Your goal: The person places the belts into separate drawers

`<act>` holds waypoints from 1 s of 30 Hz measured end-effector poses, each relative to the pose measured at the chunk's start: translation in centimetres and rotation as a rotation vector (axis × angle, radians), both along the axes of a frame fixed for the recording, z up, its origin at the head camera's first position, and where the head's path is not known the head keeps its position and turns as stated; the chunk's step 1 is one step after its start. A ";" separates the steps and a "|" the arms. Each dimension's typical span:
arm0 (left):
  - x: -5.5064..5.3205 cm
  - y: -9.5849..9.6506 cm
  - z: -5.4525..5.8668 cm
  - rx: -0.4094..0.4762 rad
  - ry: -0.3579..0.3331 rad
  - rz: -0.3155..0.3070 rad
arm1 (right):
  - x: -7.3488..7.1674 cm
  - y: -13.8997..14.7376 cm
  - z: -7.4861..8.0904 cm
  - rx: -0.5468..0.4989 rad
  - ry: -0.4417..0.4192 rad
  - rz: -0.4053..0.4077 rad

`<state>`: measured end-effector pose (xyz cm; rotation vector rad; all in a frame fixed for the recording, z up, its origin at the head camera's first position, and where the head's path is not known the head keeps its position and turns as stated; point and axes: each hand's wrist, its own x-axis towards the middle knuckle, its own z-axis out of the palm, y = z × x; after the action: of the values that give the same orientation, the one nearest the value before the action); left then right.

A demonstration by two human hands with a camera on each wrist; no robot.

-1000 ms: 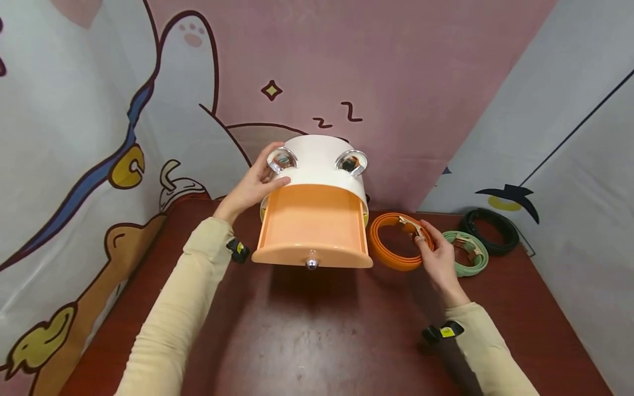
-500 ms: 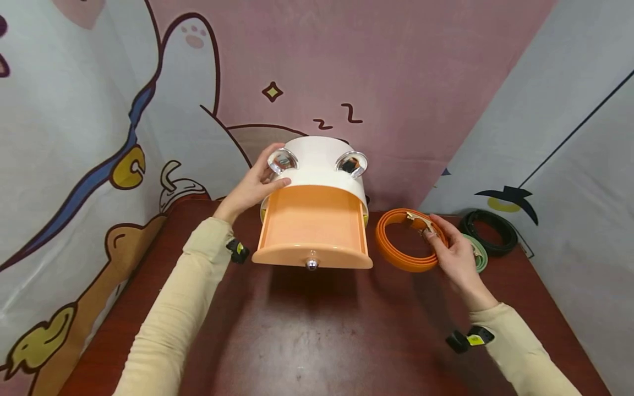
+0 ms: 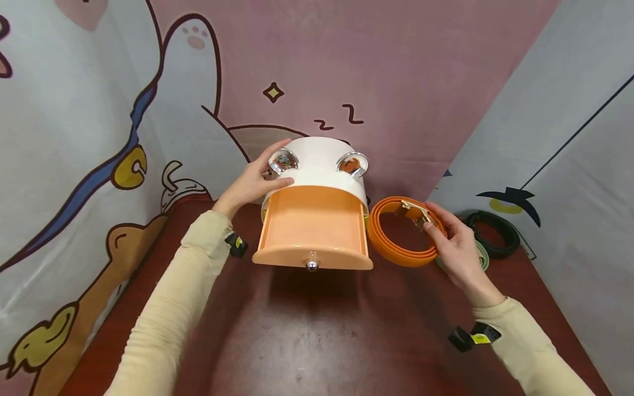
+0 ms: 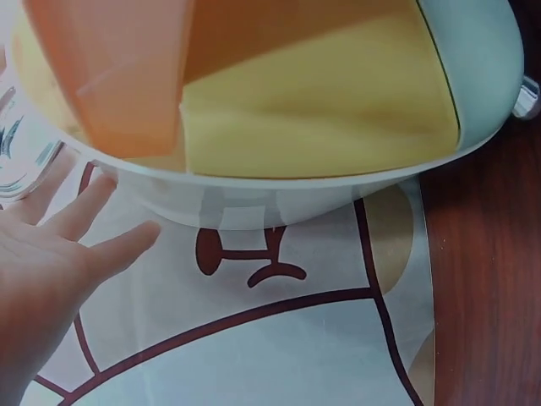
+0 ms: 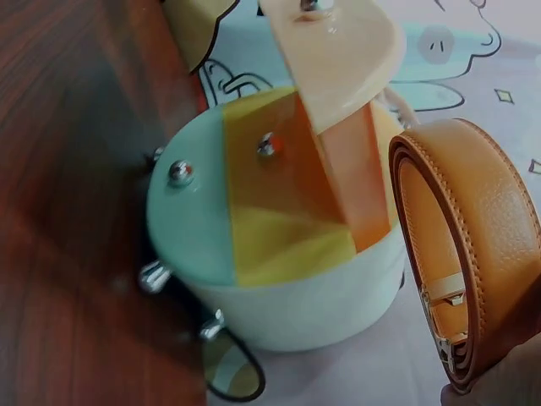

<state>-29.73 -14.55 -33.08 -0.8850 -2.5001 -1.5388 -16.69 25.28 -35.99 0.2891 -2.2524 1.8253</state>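
Note:
My left hand [image 3: 250, 184] rests on the upper left of a white rounded drawer cabinet [image 3: 319, 159], around one chrome, eye-like ring. Its fingers [image 4: 89, 207] look extended against the cabinet's side in the left wrist view. The top peach drawer [image 3: 312, 220] is pulled out, and its inside shows bare. To the right of it, my right hand [image 3: 458, 250] pinches a coiled orange belt [image 3: 403, 256] near its metal buckle. The coil's left edge lies close beside the drawer. In the right wrist view, the orange coil [image 5: 507, 211] hangs tilted beside the cabinet.
A black coiled belt [image 3: 507, 250] and a mostly hidden green coiled belt [image 3: 482, 256] lie at the table's back right. Below the peach drawer are a yellow drawer [image 5: 279, 228] and a green drawer [image 5: 190, 228], both closed. Printed cloth walls border the dark red table [image 3: 317, 341].
My right hand has lifted the orange belt, drawn it right, then brought it back left and higher toward the drawer. My left hand stays on the cabinet, nearly still.

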 end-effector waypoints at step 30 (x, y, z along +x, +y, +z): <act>1.5 0.8 1.5 0.166 -0.136 -0.095 | -2.2 -7.6 3.8 -0.132 -0.230 0.302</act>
<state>-28.22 -13.72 -31.57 -0.9144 -2.4047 -1.8647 -18.88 17.64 -32.17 0.4364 -2.3246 2.2554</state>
